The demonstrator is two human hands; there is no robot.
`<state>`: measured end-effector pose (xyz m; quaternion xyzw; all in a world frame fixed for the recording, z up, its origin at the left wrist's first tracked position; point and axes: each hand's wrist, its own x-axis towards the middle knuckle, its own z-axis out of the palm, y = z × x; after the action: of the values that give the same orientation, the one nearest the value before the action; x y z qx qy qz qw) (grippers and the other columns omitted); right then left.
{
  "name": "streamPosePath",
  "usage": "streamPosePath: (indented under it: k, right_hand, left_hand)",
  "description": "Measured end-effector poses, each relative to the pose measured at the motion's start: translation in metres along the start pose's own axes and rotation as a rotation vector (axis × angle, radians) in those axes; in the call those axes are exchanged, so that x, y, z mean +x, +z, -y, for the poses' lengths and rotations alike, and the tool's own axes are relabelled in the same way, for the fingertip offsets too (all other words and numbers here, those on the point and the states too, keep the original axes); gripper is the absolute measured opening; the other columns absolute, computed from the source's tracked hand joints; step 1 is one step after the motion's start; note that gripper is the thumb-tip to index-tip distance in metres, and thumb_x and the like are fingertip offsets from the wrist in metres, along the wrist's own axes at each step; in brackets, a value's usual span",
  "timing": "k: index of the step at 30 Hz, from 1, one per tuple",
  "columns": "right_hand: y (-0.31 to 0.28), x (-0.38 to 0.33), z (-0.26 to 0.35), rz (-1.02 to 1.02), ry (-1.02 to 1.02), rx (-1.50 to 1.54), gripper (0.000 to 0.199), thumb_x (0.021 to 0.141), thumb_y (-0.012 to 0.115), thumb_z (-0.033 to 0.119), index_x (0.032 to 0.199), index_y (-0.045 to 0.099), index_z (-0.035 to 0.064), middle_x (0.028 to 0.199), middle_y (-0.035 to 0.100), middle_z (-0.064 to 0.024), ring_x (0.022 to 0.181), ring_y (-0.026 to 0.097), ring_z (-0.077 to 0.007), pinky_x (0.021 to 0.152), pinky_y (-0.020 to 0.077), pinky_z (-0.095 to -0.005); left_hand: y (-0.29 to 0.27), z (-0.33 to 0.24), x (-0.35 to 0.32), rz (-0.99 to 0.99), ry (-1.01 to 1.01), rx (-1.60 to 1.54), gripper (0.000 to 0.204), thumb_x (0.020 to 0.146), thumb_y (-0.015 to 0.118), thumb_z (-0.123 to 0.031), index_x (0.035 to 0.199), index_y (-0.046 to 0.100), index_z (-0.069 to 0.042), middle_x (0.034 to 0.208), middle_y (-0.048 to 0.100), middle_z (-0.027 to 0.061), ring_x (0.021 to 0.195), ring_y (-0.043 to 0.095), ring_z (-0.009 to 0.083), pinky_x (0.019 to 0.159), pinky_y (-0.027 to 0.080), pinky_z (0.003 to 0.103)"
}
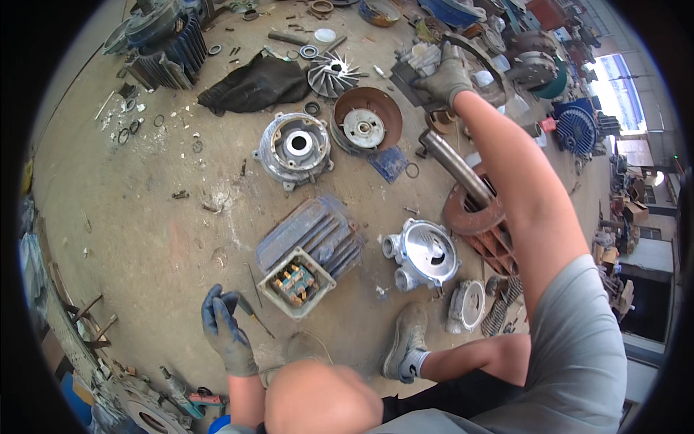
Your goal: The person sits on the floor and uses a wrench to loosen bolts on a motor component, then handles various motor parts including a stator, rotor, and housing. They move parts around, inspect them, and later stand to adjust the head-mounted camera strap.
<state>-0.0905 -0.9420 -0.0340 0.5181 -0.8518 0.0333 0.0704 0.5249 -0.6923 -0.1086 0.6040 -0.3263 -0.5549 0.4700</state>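
My left hand (pixel 230 336), in a dark glove, is at the lower left with its fingers closed. Its fingers are around the handle of a screwdriver (pixel 252 314) whose shaft slants down to the right. Beside it a finned blue motor housing (pixel 311 231) lies on the floor, its terminal box (pixel 298 283) uncovered with coppery terminals showing. Stretched far forward at the upper right, my gloved right hand (pixel 447 78) grips a grey metal part (pixel 416 76). My fingers hide some of that part, and I cannot tell its exact kind.
Around the middle lie a round end shield (pixel 295 148), a rusty fan cover (pixel 372 116), a fan wheel (pixel 335 74) and a silver cover (pixel 428 253). A shaft (pixel 459 170) rises from an orange-brown casting (pixel 477 213) under my right arm. Black cloth (pixel 256 83) lies farther back.
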Motion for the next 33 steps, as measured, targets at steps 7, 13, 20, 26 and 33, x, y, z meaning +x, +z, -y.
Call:
streamPosePath:
  k: [7,13,20,26,33]
  right_hand:
    - [0.077,0.038,-0.009,0.165,0.146,-0.075,0.140,0.069,0.093,0.056,0.172,0.014,0.0045,0.172,0.035,-0.0256,0.155,0.039,-0.0473,0.126,0.0392,-0.0498]
    - [0.145,0.093,-0.024,0.446,-0.050,-0.101,0.120,0.073,0.087,0.065,0.164,0.037,0.0030,0.154,0.059,-0.0249,0.138,0.061,-0.0420,0.114,0.0507,-0.0465]
    - [0.188,0.112,-0.021,0.353,-0.111,-0.122,0.082,0.080,0.081,0.065,0.125,0.073,-0.0037,0.139,0.071,-0.0219,0.126,0.070,-0.0348,0.107,0.0545,-0.0444]
    - [0.091,0.049,0.008,0.550,-0.435,-0.049,0.064,0.092,0.074,0.054,0.122,0.075,-0.0024,0.124,0.077,-0.0209,0.115,0.075,-0.0358,0.104,0.0547,-0.0442]
    - [-0.002,-0.173,0.013,0.380,-0.301,0.746,0.033,0.099,0.080,0.035,0.107,0.080,0.0035,0.091,0.081,-0.0077,0.079,0.073,-0.0145,0.075,0.0575,-0.0321]
  left_hand:
    - [-0.037,-0.020,-0.053,-0.103,-0.008,0.181,0.042,0.112,0.061,-0.028,0.141,0.062,0.003,0.113,0.072,0.0092,0.105,0.068,0.0165,0.101,0.053,0.034]
    - [-0.065,-0.024,-0.129,-0.161,0.046,0.466,0.038,0.113,0.059,-0.020,0.142,0.060,0.005,0.119,0.072,0.0138,0.111,0.069,0.0208,0.105,0.055,0.038]
    - [-0.068,-0.032,-0.148,-0.273,-0.192,0.237,0.036,0.111,0.061,-0.016,0.139,0.061,0.006,0.118,0.073,0.0119,0.112,0.070,0.0195,0.104,0.055,0.034]
    - [-0.049,-0.041,-0.136,-0.088,-0.206,0.373,0.035,0.108,0.064,-0.008,0.142,0.062,0.002,0.119,0.073,0.0088,0.103,0.063,0.0088,0.088,0.049,0.022]
    - [-0.041,-0.014,-0.098,0.067,-0.195,0.384,0.040,0.105,0.068,-0.008,0.143,0.061,0.002,0.122,0.073,0.0102,0.103,0.064,0.0105,0.089,0.053,0.025]
